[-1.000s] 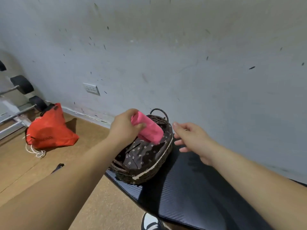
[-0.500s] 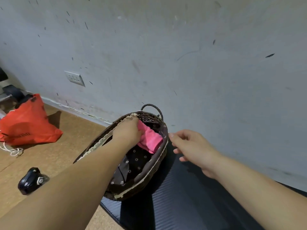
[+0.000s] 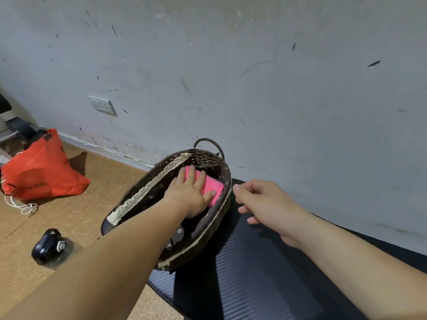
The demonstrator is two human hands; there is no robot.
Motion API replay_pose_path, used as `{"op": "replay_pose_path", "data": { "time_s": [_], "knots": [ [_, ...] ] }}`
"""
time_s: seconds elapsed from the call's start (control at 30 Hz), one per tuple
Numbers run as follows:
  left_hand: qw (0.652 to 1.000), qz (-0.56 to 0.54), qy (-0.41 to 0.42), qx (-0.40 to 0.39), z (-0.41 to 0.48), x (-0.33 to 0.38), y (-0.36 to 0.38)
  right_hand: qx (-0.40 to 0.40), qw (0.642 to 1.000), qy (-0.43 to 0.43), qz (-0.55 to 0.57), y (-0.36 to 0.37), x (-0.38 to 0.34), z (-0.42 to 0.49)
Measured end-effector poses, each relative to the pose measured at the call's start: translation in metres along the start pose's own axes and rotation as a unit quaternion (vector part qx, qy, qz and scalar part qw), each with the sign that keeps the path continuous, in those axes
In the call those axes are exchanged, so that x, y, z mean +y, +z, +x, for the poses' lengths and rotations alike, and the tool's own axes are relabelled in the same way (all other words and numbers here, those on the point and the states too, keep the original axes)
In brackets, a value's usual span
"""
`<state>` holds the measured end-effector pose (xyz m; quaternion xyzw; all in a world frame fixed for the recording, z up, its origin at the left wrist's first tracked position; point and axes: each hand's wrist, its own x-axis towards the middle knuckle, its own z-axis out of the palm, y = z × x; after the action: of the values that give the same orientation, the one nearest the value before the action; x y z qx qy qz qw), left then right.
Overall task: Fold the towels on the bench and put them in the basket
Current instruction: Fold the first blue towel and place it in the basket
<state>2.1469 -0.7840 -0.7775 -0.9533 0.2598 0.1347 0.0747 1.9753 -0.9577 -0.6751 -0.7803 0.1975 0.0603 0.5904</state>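
Observation:
A folded pink towel (image 3: 213, 186) lies inside the dark wicker basket (image 3: 217, 224), at its far end, on the flower-print lining. My left hand (image 3: 190, 192) lies flat on top of the towel with straight fingers and presses it down. My right hand (image 3: 265, 204) hovers just right of the basket's rim over the black bench pad (image 3: 254, 280), fingers loosely curled and holding nothing. The basket stands at the left end of the bench, close to the grey wall.
On the brown floor to the left lie a red drawstring bag (image 3: 39, 169) and a dark bottle with a black cap (image 3: 49, 248). A wall socket (image 3: 102, 105) sits low on the wall. Gym equipment shows at the far left edge.
My left hand lowered the pink towel from above the basket into it, then let go and flattened on top of it. The right hand stayed beside the rim.

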Motion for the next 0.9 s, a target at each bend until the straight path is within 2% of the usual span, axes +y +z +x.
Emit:
{"op": "replay_pose_path", "data": {
  "time_s": [0.13, 0.33, 0.43, 0.6, 0.77, 0.9],
  "knots": [
    [1.000, -0.027, -0.004, -0.013, -0.005, -0.003, -0.016, 0.001, 1.000, 0.013, -0.013, -0.010, 0.000, -0.012],
    [0.976, -0.180, 0.017, 0.121, -0.074, 0.019, -0.068, 0.021, 0.999, 0.020, -0.014, -0.040, -0.005, -0.053],
    [0.956, -0.228, 0.057, 0.178, -0.115, 0.053, -0.088, 0.032, 0.999, 0.019, -0.010, -0.060, -0.002, -0.082],
    [0.917, -0.341, 0.145, 0.145, -0.183, 0.158, -0.104, 0.067, 0.997, 0.032, 0.001, -0.114, 0.029, -0.153],
    [0.903, -0.361, 0.218, 0.082, -0.220, 0.273, -0.094, 0.110, 0.992, 0.063, -0.026, -0.186, 0.088, -0.216],
    [0.889, -0.377, 0.258, 0.036, -0.233, 0.354, -0.084, 0.165, 0.978, 0.082, -0.097, -0.245, 0.138, -0.253]
  ]
}}
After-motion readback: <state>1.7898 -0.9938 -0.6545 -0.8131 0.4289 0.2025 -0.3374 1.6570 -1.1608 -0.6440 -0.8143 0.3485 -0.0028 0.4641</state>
